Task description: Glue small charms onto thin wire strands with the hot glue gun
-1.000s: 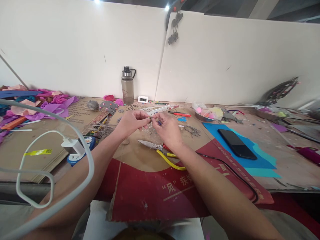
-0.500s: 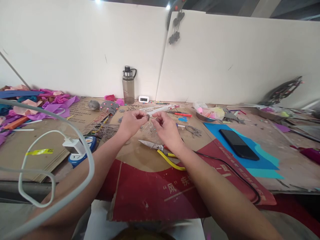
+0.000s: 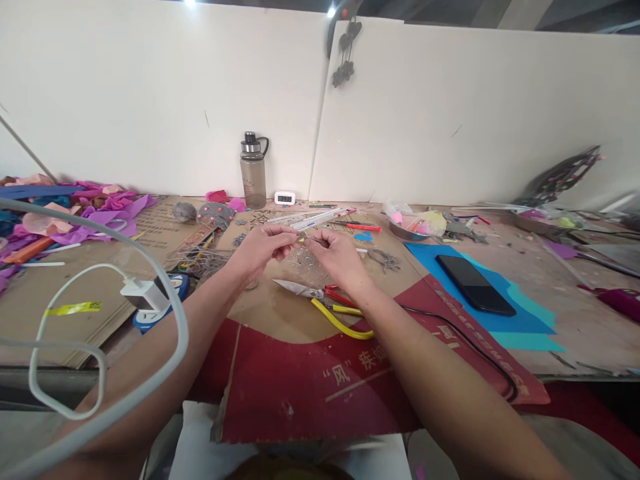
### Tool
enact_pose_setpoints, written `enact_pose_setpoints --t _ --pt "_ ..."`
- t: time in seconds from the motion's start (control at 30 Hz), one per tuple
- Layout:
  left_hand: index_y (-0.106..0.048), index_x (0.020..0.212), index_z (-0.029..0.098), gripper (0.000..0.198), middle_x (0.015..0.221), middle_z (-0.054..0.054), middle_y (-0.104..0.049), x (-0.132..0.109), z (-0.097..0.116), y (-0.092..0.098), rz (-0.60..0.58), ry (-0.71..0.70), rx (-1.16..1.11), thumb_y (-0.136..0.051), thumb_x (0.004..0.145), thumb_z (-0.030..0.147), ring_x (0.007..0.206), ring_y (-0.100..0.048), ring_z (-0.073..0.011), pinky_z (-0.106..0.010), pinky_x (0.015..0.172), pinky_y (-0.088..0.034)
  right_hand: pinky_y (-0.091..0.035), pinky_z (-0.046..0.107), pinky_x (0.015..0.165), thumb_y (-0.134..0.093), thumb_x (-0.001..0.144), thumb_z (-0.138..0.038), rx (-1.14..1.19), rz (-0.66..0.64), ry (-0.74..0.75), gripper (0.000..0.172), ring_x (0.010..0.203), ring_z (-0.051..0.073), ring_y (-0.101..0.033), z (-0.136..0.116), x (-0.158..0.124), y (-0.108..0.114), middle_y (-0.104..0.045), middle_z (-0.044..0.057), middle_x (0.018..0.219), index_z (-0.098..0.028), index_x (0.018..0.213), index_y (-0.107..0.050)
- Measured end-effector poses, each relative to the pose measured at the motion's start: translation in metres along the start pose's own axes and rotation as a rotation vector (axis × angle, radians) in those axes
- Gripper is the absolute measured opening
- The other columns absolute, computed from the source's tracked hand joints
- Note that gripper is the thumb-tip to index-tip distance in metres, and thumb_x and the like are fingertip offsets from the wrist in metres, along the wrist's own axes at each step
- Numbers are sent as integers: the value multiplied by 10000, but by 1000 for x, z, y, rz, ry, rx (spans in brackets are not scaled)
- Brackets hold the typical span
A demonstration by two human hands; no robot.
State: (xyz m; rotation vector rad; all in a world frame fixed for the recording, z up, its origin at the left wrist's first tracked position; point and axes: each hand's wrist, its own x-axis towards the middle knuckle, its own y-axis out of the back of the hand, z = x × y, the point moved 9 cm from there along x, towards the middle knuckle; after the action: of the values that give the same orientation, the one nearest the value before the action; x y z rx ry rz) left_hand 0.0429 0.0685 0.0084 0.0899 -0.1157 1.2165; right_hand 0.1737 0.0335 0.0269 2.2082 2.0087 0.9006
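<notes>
My left hand and my right hand meet above the middle of the workbench, fingers pinched together on a small thin piece held between them; it is too small to name. Just below the hands lie pliers with yellow handles on brown cardboard. Small bits and beads are scattered on the board under the hands.
A white charger and cable hang near my left arm. A water bottle and small clock stand at the back wall. Purple and pink scraps pile at the left. A black phone lies on blue sheets at right.
Both hands stay pinched together at the same spot. The fingers have shifted slightly around the small piece, and the view has tilted a little.
</notes>
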Motion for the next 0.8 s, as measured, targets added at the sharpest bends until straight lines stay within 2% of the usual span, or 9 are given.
enact_pose_setpoints --t 0.1,0.23,0.4,0.5,0.6,0.7,0.8 --pt "-702 828 150 235 683 -24 -648 -1 6 5 28 -47 164 -702 646 298 538 -516 -89 -214 503 -364 -332 242 568 -528 779 -291 -71 -14 30 179 566 109 -408 -1 -1 -1 -484 -36 584 -183 638 -544" --pt "-690 745 147 153 675 1 -636 -3 15 0 21 -153 359 -679 653 270 572 -521 -88 -212 555 -383 -352 254 606 -520 778 -227 -212 18 120 129 608 126 -459 -9 -4 -1 -541 -15 622 -182 670 -574" --pt "-670 692 148 101 653 19 -616 -3 18 2 69 -190 405 -633 688 242 609 -511 -85 -200 591 -380 -367 278 660 -515 806 -213 -344 47 217 93 673 153 -491 -18 -9 -3 -581 25 726 -172 809 -598" --pt "-651 687 150 97 602 35 -576 -1 15 12 156 -169 352 -637 690 246 524 -450 -64 -196 522 -347 -377 281 680 -496 845 -242 -309 38 242 123 716 163 -503 -20 -11 -6 -585 35 775 -167 892 -580" --pt "-622 660 150 123 495 54 -493 1 10 25 242 -144 229 -652 690 265 431 -369 -49 -198 449 -300 -378 284 698 -434 890 -242 -274 2 266 161 737 165 -513 -19 -12 -11 -593 34 777 -177 835 -571" --pt "-598 627 139 168 508 37 -513 6 0 35 274 -101 -22 -696 665 270 442 -425 -48 -187 448 -341 -382 279 709 -420 902 -223 -253 -51 265 199 741 157 -527 -12 -12 -18 -611 26 773 -182 805 -588" --pt "-591 644 129 167 580 17 -550 12 -10 39 250 -42 -308 -730 639 222 497 -481 -41 -160 472 -389 -382 272 708 -453 894 -209 -279 -160 295 200 735 148 -533 -8 -16 -30 -619 22 761 -179 798 -626"
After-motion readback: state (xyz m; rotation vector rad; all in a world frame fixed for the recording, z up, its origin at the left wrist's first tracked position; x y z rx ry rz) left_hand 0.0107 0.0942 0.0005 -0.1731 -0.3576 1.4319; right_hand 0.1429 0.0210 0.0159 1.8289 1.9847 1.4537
